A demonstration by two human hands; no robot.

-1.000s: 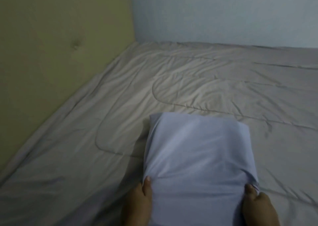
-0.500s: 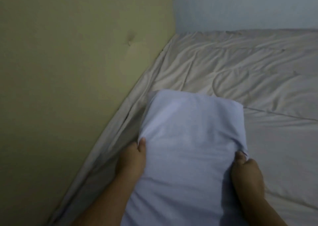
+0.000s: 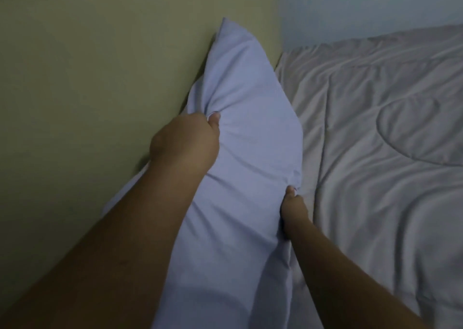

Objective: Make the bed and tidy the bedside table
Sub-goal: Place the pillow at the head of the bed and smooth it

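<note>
A pale lilac pillow [image 3: 248, 108] leans against the yellow-green padded headboard [image 3: 100, 78], its far corner pointing up. My left hand [image 3: 185, 143] grips the pillow's left edge, bunching the fabric. My right hand [image 3: 293, 208] pinches its right edge low down, close to the grey quilted bedspread [image 3: 388, 153]. Both forearms reach in from the bottom of the view. The pillow's underside and lower end are hidden behind my arms.
The wrinkled bedspread covers the bed to the right and runs to a pale blue wall [image 3: 363, 8] at the back. The headboard fills the left side and meets that wall in the corner. The bedside table is out of view.
My hands have carried the pillow from over the bedspread leftward and up against the headboard. The pillow has tilted from lying flat to leaning. My arms are stretched out further.
</note>
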